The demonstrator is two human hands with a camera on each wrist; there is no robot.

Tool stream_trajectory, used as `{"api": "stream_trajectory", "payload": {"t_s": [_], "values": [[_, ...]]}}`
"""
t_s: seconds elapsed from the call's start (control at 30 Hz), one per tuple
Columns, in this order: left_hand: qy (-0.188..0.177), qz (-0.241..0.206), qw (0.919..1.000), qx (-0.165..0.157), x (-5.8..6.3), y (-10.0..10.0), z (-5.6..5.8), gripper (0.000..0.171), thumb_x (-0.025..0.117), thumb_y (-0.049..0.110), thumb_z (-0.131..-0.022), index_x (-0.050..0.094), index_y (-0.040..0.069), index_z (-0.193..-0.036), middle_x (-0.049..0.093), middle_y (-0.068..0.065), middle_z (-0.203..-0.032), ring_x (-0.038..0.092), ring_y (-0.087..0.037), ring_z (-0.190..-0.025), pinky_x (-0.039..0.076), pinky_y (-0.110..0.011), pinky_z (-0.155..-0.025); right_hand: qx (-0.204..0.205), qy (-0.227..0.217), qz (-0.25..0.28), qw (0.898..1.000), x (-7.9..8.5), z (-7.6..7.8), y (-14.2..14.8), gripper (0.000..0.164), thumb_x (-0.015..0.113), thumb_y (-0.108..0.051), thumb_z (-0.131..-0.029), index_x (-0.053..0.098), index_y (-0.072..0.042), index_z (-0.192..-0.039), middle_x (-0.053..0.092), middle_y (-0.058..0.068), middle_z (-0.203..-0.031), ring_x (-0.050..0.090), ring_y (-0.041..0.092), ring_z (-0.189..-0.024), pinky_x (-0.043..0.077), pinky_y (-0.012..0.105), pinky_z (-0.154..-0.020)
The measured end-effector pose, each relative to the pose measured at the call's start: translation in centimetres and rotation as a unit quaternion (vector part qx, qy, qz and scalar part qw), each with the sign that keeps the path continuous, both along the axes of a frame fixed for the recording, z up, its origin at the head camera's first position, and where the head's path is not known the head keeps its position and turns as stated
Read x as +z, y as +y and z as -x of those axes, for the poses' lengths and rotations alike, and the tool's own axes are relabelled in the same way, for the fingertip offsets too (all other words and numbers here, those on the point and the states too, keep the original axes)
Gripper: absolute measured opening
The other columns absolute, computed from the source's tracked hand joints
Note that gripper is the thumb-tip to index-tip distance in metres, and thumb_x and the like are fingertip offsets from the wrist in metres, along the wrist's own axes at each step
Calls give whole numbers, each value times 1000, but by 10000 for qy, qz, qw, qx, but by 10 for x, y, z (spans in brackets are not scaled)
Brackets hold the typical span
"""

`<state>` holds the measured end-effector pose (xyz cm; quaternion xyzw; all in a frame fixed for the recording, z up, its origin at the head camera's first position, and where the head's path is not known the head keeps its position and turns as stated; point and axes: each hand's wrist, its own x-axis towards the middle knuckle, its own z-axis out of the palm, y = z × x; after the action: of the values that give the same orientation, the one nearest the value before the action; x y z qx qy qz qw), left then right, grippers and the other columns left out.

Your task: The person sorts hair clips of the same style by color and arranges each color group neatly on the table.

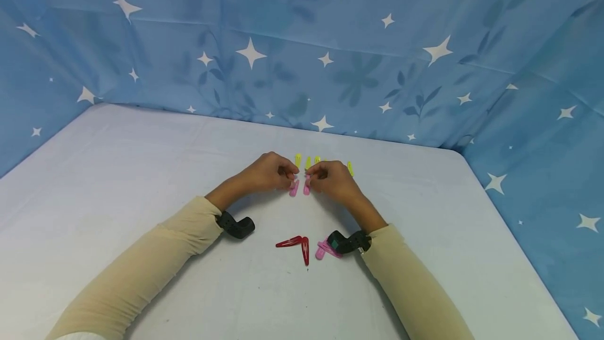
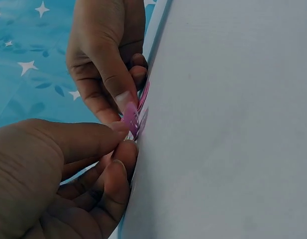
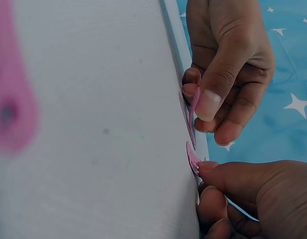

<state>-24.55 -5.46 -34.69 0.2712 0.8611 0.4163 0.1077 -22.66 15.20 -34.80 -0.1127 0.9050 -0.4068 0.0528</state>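
Observation:
Near the far middle of the table, my left hand (image 1: 273,173) pinches a pink snap hair clip (image 3: 194,103) between thumb and fingers. Close beside it, my right hand (image 1: 332,178) pinches another pink hair clip (image 3: 192,158) at one end. A narrow gap separates the two hands. Under the left fingertips in the head view shows a pink clip (image 1: 294,189), and under the right fingertips another pink clip (image 1: 307,187); the fingers partly cover both. Just beyond the hands, several yellow hair clips (image 1: 298,160) stand in a row, some partly hidden by the right hand.
Two red hair clips (image 1: 305,251) lie nearer on the white table (image 1: 189,287). To their right are more pink clips (image 1: 321,252), partly hidden by the right wrist camera (image 1: 348,242). A blue star-patterned curtain (image 1: 292,67) hangs behind the table.

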Motion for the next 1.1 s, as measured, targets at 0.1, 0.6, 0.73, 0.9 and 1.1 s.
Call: {"api": "stream_trajectory", "payload": {"t_s": [0.1,0.6,0.73,0.9,1.1], "values": [[253,140,9993,-254,0,-2,0,32,77,7,-80,72,0,-111,68,-6,-103,62,-17,-85,50,-29,-73,-26,51,-103,9999,0,0,-1,20,68,-3,-86,72,-2,-105,64,6,-82,57,18,-70,46,28,-62],[502,371,9913,-1158,-5,-6,2,35,80,12,-81,71,1,-113,58,-9,-115,56,-16,-83,48,-29,-76,127,118,-16,9998,1,-2,3,23,64,-5,-87,71,-3,-109,65,7,-85,58,18,-73,46,30,-65],[529,363,9921,-1078,-5,-7,2,35,80,13,-81,72,2,-112,59,-8,-114,56,-16,-82,48,-29,-75,265,42,155,9995,0,-1,3,23,64,-4,-88,71,-1,-110,65,8,-85,58,18,-71,48,30,-64],[576,376,9923,-1030,-5,-8,2,34,80,15,-81,72,2,-112,59,-8,-113,55,-16,-83,48,-29,-75,336,-78,266,9991,2,-2,5,23,64,-5,-89,70,-1,-111,66,8,-86,60,19,-71,50,30,-64],[533,466,9930,-942,-5,-5,2,36,80,17,-82,71,2,-113,58,-10,-114,55,-17,-86,48,-29,-77,305,-217,264,9990,3,-3,7,21,65,-9,-90,70,-3,-110,65,7,-86,60,19,-70,51,31,-63]]}}
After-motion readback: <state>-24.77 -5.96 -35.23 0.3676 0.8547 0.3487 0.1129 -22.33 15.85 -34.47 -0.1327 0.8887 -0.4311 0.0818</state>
